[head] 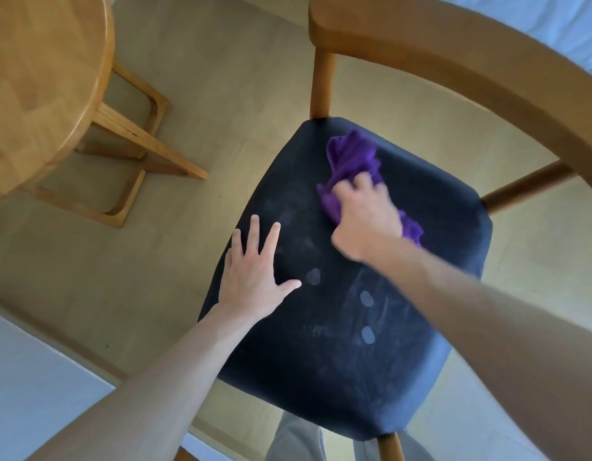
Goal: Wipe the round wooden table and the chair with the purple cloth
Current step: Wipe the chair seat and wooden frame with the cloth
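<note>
Purple cloth (pixel 351 161) under R hand (pixel 366 216)

Soft, even daylight, strong wide-angle bending at the edges (the right hand (pixel 366 216) is motion-blurred).

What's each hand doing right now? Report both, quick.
Left hand: open, fingers spread, flat on the chair seat.
Right hand: closed on the purple cloth, pressing it to the seat.

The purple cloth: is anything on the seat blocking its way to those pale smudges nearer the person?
Nothing visible does. The right hand grips the purple cloth at the far side of the dark seat; the pale smudges lie on open seat. The left hand rests flat at the seat's left edge, aside.
</note>
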`<control>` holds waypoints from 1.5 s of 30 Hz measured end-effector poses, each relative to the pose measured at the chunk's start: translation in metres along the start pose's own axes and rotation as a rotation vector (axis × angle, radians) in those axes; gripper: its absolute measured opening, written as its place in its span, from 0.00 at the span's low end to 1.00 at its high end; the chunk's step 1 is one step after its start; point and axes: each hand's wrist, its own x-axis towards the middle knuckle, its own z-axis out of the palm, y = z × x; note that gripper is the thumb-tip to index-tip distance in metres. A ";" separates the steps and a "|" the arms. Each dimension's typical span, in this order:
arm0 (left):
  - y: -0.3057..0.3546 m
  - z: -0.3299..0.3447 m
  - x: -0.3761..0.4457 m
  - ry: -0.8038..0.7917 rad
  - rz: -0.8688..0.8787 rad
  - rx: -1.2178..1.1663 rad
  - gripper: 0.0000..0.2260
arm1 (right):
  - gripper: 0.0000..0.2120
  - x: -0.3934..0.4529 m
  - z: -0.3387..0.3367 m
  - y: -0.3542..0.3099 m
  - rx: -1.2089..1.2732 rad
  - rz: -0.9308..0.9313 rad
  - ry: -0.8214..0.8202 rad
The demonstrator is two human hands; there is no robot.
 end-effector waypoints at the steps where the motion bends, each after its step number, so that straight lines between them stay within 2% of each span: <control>1: -0.002 0.000 0.000 -0.001 0.006 -0.002 0.50 | 0.25 -0.018 0.016 -0.015 -0.007 -0.104 -0.034; 4: -0.008 -0.001 0.001 -0.026 0.046 -0.007 0.50 | 0.21 -0.064 0.051 -0.038 0.015 -0.452 -0.229; 6: -0.013 -0.004 0.001 -0.057 0.070 -0.042 0.53 | 0.19 -0.069 0.050 -0.032 0.039 -0.506 -0.314; 9: -0.024 -0.009 0.001 -0.073 0.085 -0.096 0.56 | 0.17 -0.038 0.031 -0.012 -0.034 -0.492 -0.258; 11: -0.031 -0.010 -0.003 -0.086 0.100 -0.074 0.56 | 0.17 -0.007 0.013 0.008 -0.071 -0.350 -0.102; 13: -0.037 -0.005 -0.011 -0.074 0.080 -0.049 0.56 | 0.21 0.022 -0.003 0.025 -0.017 -0.120 0.050; 15: -0.040 0.000 -0.022 -0.061 0.012 -0.061 0.56 | 0.26 0.036 -0.006 0.028 0.101 0.094 0.101; 17: -0.041 0.004 -0.028 -0.038 -0.063 -0.093 0.56 | 0.26 0.030 0.003 0.008 0.140 0.157 0.102; 20: -0.038 0.005 -0.025 -0.035 -0.095 -0.108 0.56 | 0.19 -0.013 0.036 -0.033 0.114 -0.025 0.082; 24: -0.044 0.003 -0.026 -0.008 -0.049 -0.124 0.49 | 0.24 -0.070 0.074 -0.071 0.051 -0.481 -0.263; 25: -0.046 0.004 -0.028 -0.005 -0.041 -0.137 0.49 | 0.23 -0.068 0.071 -0.071 0.023 -0.536 -0.304; 27: -0.049 0.006 -0.028 -0.011 -0.054 -0.175 0.52 | 0.21 -0.044 0.055 -0.065 -0.078 -0.577 -0.271; 29: -0.048 0.007 -0.026 -0.011 -0.072 -0.188 0.55 | 0.19 -0.009 0.033 -0.055 -0.156 -0.514 -0.134; 31: -0.047 0.009 -0.025 -0.024 -0.089 -0.175 0.57 | 0.25 0.028 0.012 -0.044 -0.094 -0.325 -0.015; 33: -0.045 0.011 -0.026 -0.033 -0.100 -0.168 0.57 | 0.29 0.061 -0.006 -0.037 0.033 -0.061 0.019; 34: -0.045 0.011 -0.026 -0.036 -0.107 -0.170 0.57 | 0.27 0.073 -0.013 -0.036 0.077 0.048 0.030; 37: -0.044 0.012 -0.026 -0.043 -0.125 -0.180 0.57 | 0.23 0.077 -0.010 -0.050 0.079 0.138 0.058; 42: -0.043 0.010 -0.024 -0.057 -0.134 -0.222 0.56 | 0.22 0.006 0.042 -0.083 -0.106 -0.183 0.006; 43: -0.044 0.009 -0.024 -0.055 -0.131 -0.231 0.56 | 0.19 -0.004 0.047 -0.084 -0.071 -0.244 -0.028; 45: -0.045 0.008 -0.024 -0.046 -0.120 -0.254 0.56 | 0.12 -0.020 0.051 -0.083 0.072 -0.307 -0.198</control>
